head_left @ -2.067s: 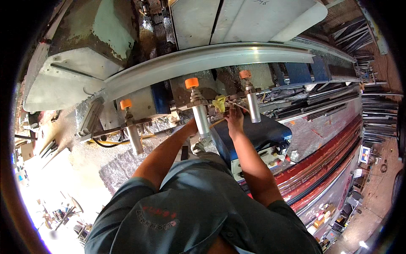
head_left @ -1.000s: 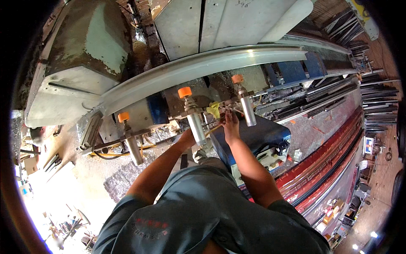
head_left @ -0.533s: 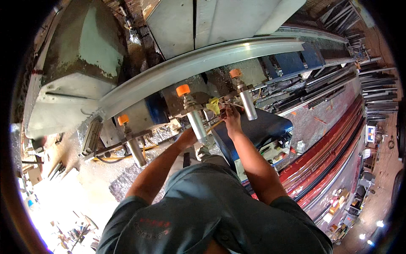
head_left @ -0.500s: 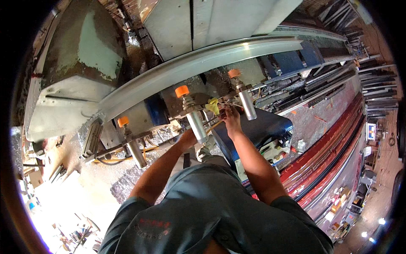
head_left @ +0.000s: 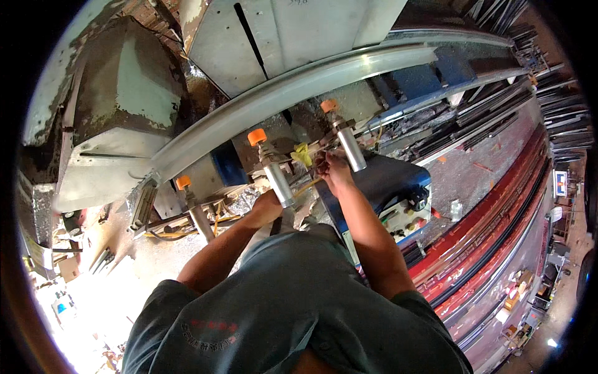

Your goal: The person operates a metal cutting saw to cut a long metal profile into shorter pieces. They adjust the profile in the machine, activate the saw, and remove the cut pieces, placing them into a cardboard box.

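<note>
My left hand (head_left: pixel 268 206) is beside the lower end of the middle silver cylinder (head_left: pixel 277 184), which hides its fingers. A thin yellow hose or rod (head_left: pixel 308 186) runs from behind that cylinder toward my right hand (head_left: pixel 337 174). The right fingers are bent together beside the right silver cylinder (head_left: pixel 350 148), at a small dark part I cannot make out. Just left of those fingertips hangs a crumpled yellow cloth or glove (head_left: pixel 302 154). Orange caps (head_left: pixel 256 137) top the cylinders. A third cylinder (head_left: pixel 200 224) stands farther left.
A long aluminium profile (head_left: pixel 293 84) crosses beyond the cylinders. A blue machine cover with a control panel (head_left: pixel 408 218) sits right of my right forearm. Red racks (head_left: pixel 473 243) with long bars lie farther right. A large worn metal housing (head_left: pixel 128 106) rises at the far left.
The whole view has shifted, so the cylinders appear farther left. My right hand stays by the yellow cloth and the right cylinder, and my left stays by the middle one.
</note>
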Demonstrator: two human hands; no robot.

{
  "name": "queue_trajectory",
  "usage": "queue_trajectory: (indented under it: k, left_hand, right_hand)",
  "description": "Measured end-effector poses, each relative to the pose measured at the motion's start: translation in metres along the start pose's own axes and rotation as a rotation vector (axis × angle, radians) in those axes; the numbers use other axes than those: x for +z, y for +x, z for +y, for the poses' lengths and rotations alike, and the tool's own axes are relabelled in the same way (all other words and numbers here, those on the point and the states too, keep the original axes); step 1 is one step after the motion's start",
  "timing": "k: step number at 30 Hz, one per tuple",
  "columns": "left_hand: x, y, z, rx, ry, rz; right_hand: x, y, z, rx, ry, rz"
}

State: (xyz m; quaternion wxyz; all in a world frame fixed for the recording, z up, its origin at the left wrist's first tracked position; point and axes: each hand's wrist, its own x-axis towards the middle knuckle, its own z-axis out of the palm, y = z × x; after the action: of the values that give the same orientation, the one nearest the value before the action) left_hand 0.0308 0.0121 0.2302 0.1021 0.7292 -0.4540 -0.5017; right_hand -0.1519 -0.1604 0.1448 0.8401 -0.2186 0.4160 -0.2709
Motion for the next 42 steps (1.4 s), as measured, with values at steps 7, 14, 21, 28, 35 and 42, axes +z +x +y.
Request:
queue_trajectory:
  k: [7,14,21,28,35,42]
  left_hand:
    - [0.020,0.013,-0.022,-0.091,-0.456,-0.092]
    - [-0.001,0.017,-0.016,-0.003,-0.089,0.008]
    - [0.002,0.011,-0.011,0.034,-0.093,0.020]
    - [0.042,0.015,-0.092,0.257,-0.123,0.245]
    - [0.057,-0.077,-0.056,-0.259,-0.163,0.276]
    - [0.067,-0.141,-0.094,-0.241,-0.083,0.221]
  right_hand:
    - [0.002,0.000,0.012,-0.076,-0.048,0.112]
    - [-0.005,0.035,0.017,0.164,0.091,0.176]
    - [-0.010,0.019,0.019,0.016,-0.147,0.125]
    - [0.010,-0.041,0.030,0.008,-0.045,0.193]
    - [-0.019,-0.124,0.046,-0.213,-0.605,0.085]
    - [0.073,-0.191,0.074,-0.524,-1.320,-0.354]
